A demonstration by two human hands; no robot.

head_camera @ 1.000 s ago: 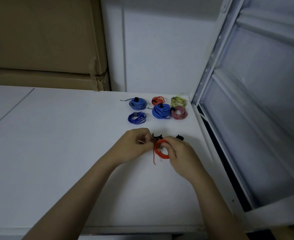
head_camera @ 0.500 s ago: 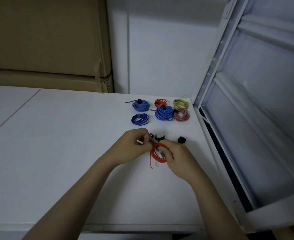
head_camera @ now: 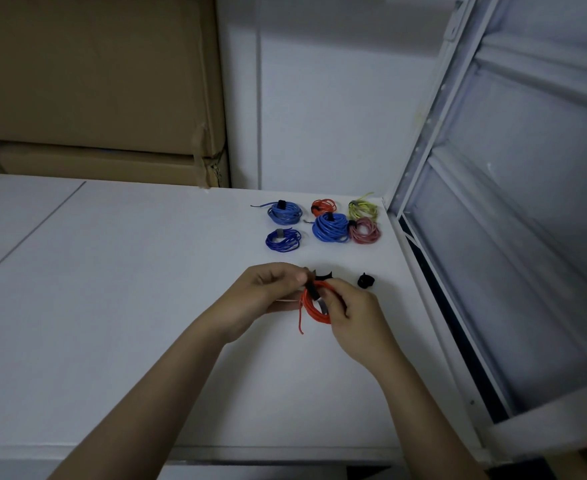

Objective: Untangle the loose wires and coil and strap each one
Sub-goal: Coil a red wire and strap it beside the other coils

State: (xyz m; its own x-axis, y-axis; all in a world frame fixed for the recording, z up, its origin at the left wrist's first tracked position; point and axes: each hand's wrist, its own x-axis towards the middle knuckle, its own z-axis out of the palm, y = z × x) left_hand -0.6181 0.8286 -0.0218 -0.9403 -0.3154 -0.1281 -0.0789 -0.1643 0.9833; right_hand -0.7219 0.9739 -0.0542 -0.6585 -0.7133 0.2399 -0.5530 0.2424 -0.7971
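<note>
I hold a coiled red wire [head_camera: 314, 310] above the white table [head_camera: 129, 306]. My left hand [head_camera: 267, 289] pinches a black strap [head_camera: 312, 289] wrapped over the coil's upper left side. My right hand [head_camera: 356, 315] grips the coil's right side, fingers curled round it. One loose red end hangs down below the coil. A second black strap [head_camera: 323, 274] lies on the table just behind my hands, and a rolled black strap [head_camera: 365, 280] lies to the right.
Several strapped coils sit at the table's back right: blue coils [head_camera: 284, 213], a small red one [head_camera: 323, 206], a yellow-green one [head_camera: 363, 209] and a pink one [head_camera: 364, 232]. Cardboard boxes [head_camera: 94, 88] stand behind at left. A white metal frame [head_camera: 423, 237] borders the right edge.
The black strap now lies wrapped over the coil's upper left. My right hand's fingers have shifted on the coil. The camera view has drifted slightly.
</note>
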